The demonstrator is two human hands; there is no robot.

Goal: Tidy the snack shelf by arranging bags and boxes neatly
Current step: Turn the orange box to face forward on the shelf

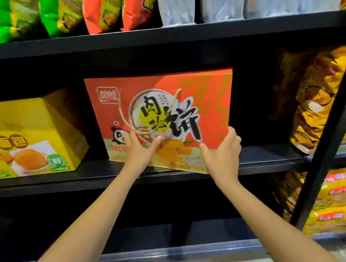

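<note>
Large orange-red cardboard box [210, 110] with black brush lettering and looped twine handle, tilted on black shelf [60, 180]. Left hand [140, 150] flat against front, fingers extended; right hand [224, 151] gripping lower right corner.

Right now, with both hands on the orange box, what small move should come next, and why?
Probably turn the orange box so its right end goes back onto the middle shelf. The box sits skewed: its lower right corner hangs past the shelf edge, where the right hand grips it, while the left hand lies on its front. The yellow box beside it is also angled.
</note>
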